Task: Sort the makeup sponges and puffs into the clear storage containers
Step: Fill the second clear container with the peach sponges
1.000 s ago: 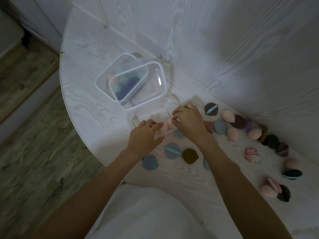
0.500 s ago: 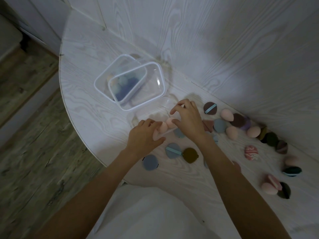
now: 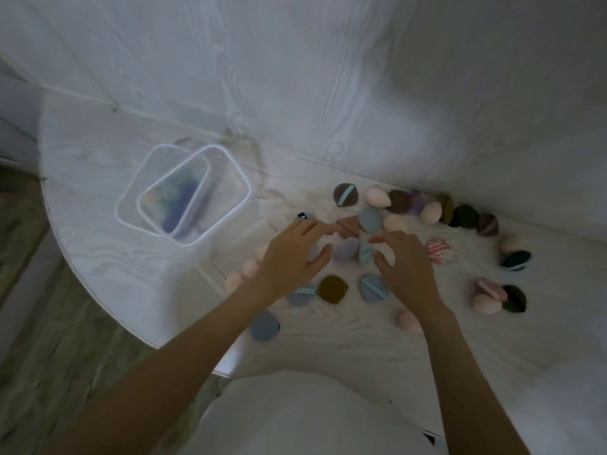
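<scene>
My left hand (image 3: 292, 254) and right hand (image 3: 402, 262) hover with fingers spread, gripping nothing, over sponges and puffs (image 3: 371, 220) scattered on the white table (image 3: 98, 257); the clear containers (image 3: 184, 195) sit nested to my left.

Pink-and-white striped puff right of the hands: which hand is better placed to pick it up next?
Right, probably. The right hand hovers open right beside the pink-and-white striped puff; the left hand sits farther over, toward the clear lidded container.
</scene>
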Demonstrator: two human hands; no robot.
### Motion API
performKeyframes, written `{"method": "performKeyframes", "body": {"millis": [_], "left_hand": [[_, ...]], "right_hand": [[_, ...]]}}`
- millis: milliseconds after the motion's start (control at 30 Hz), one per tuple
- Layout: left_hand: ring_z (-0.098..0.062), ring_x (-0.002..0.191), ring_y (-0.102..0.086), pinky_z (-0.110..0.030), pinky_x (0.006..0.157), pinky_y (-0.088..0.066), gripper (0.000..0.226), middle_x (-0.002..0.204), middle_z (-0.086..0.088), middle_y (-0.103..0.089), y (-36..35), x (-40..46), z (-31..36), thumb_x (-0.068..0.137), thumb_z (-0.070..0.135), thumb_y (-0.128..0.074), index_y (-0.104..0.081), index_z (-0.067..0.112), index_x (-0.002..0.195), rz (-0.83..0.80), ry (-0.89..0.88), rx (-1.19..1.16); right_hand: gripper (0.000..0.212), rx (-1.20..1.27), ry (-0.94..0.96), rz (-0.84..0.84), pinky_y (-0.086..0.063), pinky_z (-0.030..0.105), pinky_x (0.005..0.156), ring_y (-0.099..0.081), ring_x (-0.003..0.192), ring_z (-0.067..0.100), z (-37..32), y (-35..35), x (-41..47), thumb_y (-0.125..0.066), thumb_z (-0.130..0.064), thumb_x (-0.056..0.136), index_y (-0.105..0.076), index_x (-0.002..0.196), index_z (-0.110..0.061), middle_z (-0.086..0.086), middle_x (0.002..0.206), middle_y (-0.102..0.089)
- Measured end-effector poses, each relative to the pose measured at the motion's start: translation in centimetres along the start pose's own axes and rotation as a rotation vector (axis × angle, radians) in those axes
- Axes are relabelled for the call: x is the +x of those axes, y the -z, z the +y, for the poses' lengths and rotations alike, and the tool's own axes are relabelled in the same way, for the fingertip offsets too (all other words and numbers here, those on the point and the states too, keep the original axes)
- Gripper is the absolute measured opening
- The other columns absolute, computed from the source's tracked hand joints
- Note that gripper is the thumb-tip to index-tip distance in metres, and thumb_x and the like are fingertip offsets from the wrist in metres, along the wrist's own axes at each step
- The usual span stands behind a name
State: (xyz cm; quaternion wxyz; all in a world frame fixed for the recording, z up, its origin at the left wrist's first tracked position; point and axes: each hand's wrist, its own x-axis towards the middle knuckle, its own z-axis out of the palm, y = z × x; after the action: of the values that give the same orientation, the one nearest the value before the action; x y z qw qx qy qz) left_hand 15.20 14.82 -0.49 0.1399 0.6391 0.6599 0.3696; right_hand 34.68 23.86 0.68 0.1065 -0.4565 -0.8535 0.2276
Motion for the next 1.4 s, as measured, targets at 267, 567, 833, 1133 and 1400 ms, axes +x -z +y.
{"method": "performKeyframes", "body": {"millis": [267, 567, 833, 1133, 1400], "left_hand": [[-0.034, 0.121, -0.041, -0.041, 0.1, -0.037, 0.05, 0.136, -0.016, -0.044, -9.5, 11.0, -0.2, 0.085, 0.007, -0.054, -0.044, 0.01, 0.134, -0.349, 0.082, 0.048], [-0.037, 0.11, -0.045, -0.044, 0.086, -0.037, 0.041, 0.126, -0.02, -0.05, -12.7, 12.8, -0.7, 0.087, 0.007, -0.05, -0.053, 0.009, 0.128, -0.39, -0.003, 0.342], [-0.027, 0.098, -0.05, -0.032, 0.071, -0.045, 0.036, 0.111, -0.015, -0.051, -8.9, 10.1, 0.7, 0.086, 0.022, -0.06, -0.054, 0.009, 0.119, -0.123, 0.09, 0.094], [-0.005, 0.087, -0.058, -0.024, 0.075, -0.05, 0.036, 0.102, 0.012, -0.057, 5.2, -1.6, -0.7, 0.079, 0.02, -0.071, -0.047, 0.021, 0.106, 0.208, 0.536, -0.189], [-0.027, 0.095, -0.06, -0.026, 0.085, -0.036, 0.033, 0.107, -0.003, -0.067, 8.4, -7.8, -7.1, 0.077, 0.009, -0.071, -0.064, 0.016, 0.109, -0.05, 0.323, 0.306]], "right_hand": [[0.062, -0.022, -0.313, -0.322, -0.034, 0.033, 0.088, -0.048, 0.111, 0.025, 7.9, -0.7, -4.8, -0.073, -0.027, 0.069, -0.048, 0.125, -0.03, 0.001, 0.124, -0.053], [0.048, -0.043, -0.32, -0.207, -0.034, 0.028, 0.083, -0.047, 0.101, 0.023, 7.6, -0.8, -4.0, -0.065, -0.035, 0.083, -0.05, 0.127, -0.026, 0.003, 0.114, -0.058], [0.035, 0.097, -0.35, -0.009, -0.036, 0.024, 0.074, -0.055, 0.095, 0.023, 6.0, 0.0, -3.4, -0.065, -0.029, 0.085, -0.061, 0.116, -0.015, 0.009, 0.108, -0.054], [0.028, 0.504, -0.297, -0.044, -0.048, 0.027, 0.067, -0.058, 0.079, 0.013, -2.4, -1.6, -0.9, -0.068, -0.024, 0.082, -0.05, 0.1, -0.013, 0.002, 0.097, -0.059], [0.025, 0.601, -0.101, -0.148, -0.048, 0.015, 0.07, -0.058, 0.089, 0.013, -8.4, -4.7, 0.9, -0.062, -0.013, 0.086, -0.057, 0.11, -0.01, -0.014, 0.093, -0.053]]}}
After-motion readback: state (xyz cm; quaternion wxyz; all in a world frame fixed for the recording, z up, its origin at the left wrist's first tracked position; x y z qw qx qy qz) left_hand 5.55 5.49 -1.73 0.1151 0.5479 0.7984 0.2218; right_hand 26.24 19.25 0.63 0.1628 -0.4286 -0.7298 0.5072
